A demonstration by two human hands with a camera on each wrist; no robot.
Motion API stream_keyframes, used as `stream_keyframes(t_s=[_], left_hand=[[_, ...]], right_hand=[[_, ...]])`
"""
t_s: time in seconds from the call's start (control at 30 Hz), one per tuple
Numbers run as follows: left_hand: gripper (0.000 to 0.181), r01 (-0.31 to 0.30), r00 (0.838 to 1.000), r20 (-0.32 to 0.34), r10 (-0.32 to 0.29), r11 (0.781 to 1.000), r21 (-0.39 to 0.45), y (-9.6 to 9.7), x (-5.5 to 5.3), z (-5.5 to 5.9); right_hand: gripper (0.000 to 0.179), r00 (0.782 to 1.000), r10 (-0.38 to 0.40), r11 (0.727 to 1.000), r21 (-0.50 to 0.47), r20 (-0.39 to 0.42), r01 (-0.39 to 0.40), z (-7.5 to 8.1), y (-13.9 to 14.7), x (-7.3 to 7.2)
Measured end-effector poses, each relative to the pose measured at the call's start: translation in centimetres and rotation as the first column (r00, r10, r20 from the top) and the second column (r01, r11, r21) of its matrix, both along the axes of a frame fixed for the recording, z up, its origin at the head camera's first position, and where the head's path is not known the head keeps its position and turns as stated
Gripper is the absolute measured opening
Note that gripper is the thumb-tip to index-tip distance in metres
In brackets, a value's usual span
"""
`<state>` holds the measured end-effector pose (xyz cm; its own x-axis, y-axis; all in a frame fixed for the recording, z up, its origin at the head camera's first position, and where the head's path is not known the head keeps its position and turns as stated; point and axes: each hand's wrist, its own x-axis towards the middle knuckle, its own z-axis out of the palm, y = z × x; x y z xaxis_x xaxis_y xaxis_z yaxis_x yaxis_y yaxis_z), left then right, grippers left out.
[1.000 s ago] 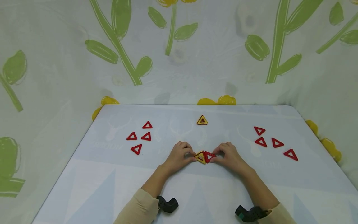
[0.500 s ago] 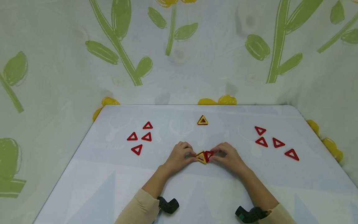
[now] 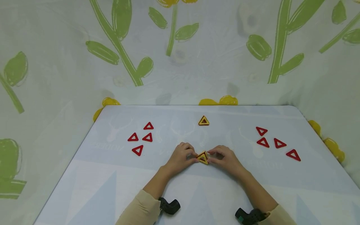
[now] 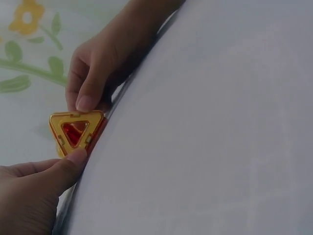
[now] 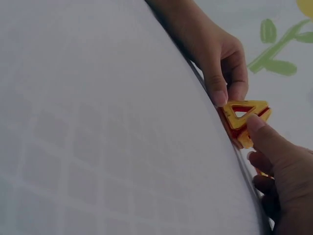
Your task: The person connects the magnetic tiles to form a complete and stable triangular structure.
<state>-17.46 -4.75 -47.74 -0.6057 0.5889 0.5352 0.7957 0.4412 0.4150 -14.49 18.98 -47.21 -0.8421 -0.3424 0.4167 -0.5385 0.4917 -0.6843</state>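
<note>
Yellow-and-red triangular tile assembly (image 3: 202, 160): one, located between left grip (image 3: 180, 156) and right grip (image 3: 227, 158), each pinching an edge. Judged risk: uneven finger pressure may skew or separate its tiles, whose number cannot be told. Relative to the assembly: one yellow-and-red triangle (image 3: 203, 123) beyond; four red triangles (image 3: 132, 140) leftward; four further red triangles (image 3: 293, 157) rightward.

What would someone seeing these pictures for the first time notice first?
Probably the yellow-and-red triangular piece, held between the left hand and the right hand near the middle of the pale tabletop. Next come the bright red triangles, four off to the left and four to the right, with a second yellow-and-red piece beyond the hands. Behind the tabletop, large green leaves on the pale backdrop also draw the eye.
</note>
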Motion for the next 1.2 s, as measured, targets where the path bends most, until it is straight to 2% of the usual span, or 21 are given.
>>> stream_keyframes(t_s=[0.1,0.2,0.33,0.47,0.67,0.8,0.93,1.07,1.2], left_hand=[[0.020,-0.006,1.000,-0.014,0.006,1.000,0.006,0.0,0.0,-0.1],[0.021,-0.022,1.000,-0.021,0.022,1.000,0.013,0.1,-0.1,-0.2],[0.022,-0.044,0.999,-0.008,0.044,0.999,0.021,0.3,-0.1,-0.2],[0.023,-0.076,0.997,0.032,0.075,0.997,0.023,0.5,-0.2,-0.4],[0.022,-0.131,0.984,0.126,0.129,0.991,0.008,0.9,-0.5,-0.5],[0.021,-0.174,0.964,0.201,0.174,0.985,-0.018,1.3,-0.8,-0.2],[0.021,-0.215,0.933,0.285,0.219,0.976,-0.048,1.5,-1.2,0.1],[0.023,-0.246,0.909,0.322,0.264,0.964,-0.095,1.8,-1.7,0.5],[0.024,-0.273,0.893,0.341,0.294,0.956,-0.107,2.2,-2.1,1.0]], right_hand=[[0.025,0.998,-0.020,1.000,0.002,0.067,0.020,0.0,0.0,0.0],[0.025,0.996,-0.027,1.000,0.001,0.089,0.027,0.0,-0.1,0.0],[0.030,1.000,-0.011,1.000,0.013,0.023,0.010,0.0,-0.3,-0.1],[0.033,1.000,-0.022,0.999,0.038,-0.010,0.022,0.0,-0.5,-0.1],[0.032,0.994,-0.098,0.991,0.095,0.054,0.093,0.4,-0.7,-0.1],[0.031,0.993,-0.118,0.986,0.118,0.031,0.114,0.6,-0.7,-0.6],[0.030,0.993,-0.122,0.985,0.120,0.008,0.120,0.5,-0.7,-1.4],[0.031,0.985,-0.155,0.983,0.108,0.080,0.146,0.5,-0.7,-2.0],[0.031,0.974,-0.183,0.981,0.088,0.134,0.172,0.6,-0.7,-2.7]])
